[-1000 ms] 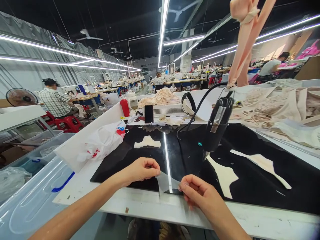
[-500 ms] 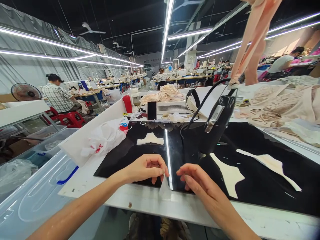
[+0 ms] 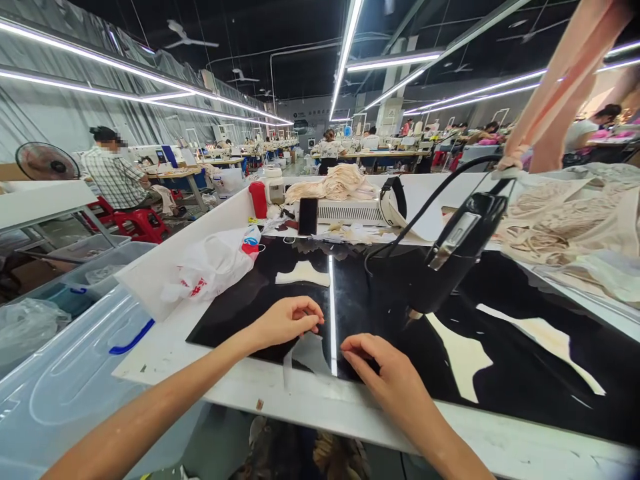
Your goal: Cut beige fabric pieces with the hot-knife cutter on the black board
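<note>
Near the front edge of a black board (image 3: 380, 287), my left hand (image 3: 293, 319) has its fingers curled together over a thin translucent sheet (image 3: 307, 355). The sheet hangs below the fingertips and overlaps the board's edge. To its right, my right hand (image 3: 373, 360) has thumb and fingertips pressed together; anything between them is too small to make out. A cream cut piece (image 3: 303, 273) lies behind my left hand. Two more cream pieces, one curved (image 3: 463, 360) and one long (image 3: 550, 337), lie to the right. A black hanging tool (image 3: 450, 257) tilts above the board.
A white plastic bag (image 3: 215, 263) lies at the board's left. At the back are a phone (image 3: 308, 216), a red container (image 3: 258, 199) and folded beige fabric (image 3: 340, 182). More beige fabric (image 3: 565, 213) is heaped at right. A person (image 3: 113, 173) sits far left.
The translucent sheet has moved left and spread out under my left hand. My right hand has shifted slightly left, its fingers closing. The black tool appears farther right as the view shifts.
</note>
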Demonstrator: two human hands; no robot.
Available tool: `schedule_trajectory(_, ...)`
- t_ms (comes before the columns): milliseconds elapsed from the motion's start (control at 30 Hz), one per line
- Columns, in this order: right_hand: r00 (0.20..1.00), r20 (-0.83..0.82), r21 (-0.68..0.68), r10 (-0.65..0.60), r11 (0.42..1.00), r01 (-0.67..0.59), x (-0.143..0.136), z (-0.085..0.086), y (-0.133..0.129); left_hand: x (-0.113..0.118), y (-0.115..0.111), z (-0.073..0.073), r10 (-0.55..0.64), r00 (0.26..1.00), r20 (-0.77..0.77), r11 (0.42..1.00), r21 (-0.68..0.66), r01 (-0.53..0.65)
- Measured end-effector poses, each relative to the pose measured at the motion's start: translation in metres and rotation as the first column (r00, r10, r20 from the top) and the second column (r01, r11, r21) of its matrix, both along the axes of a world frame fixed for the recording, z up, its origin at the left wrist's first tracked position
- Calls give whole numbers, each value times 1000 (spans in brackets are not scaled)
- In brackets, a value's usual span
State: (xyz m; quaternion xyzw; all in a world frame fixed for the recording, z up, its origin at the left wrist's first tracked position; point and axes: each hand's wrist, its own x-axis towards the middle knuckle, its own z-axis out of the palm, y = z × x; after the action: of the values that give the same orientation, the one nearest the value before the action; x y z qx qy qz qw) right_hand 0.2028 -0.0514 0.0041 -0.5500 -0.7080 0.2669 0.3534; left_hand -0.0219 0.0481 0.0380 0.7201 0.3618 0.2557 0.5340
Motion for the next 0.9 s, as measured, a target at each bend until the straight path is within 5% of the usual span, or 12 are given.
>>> schedule_trajectory(167,994,104,254,35,965,-61,-6,-9,-4,-8,-6,-6,118,993,-31,974,200,-110)
schedule_trajectory(367,920,384,412,72,879,-241,-13,-19,-7,-24,-15,-4,-87,955,-285,746,616,252)
schedule_trajectory(600,883,436,511,-175,856,-83,1,-14,4,-22,-15,-15,43,902,-429,550,764,337)
schedule_trajectory(800,897,404,434,-177,901,-18,11,-2,-10,-15,-5,-28,68,926,-372,481,825,296)
schedule_trajectory(900,863,430,435,-264,898,58,41,1,-20,-16,3,-40,60,941,-332,443,854,272)
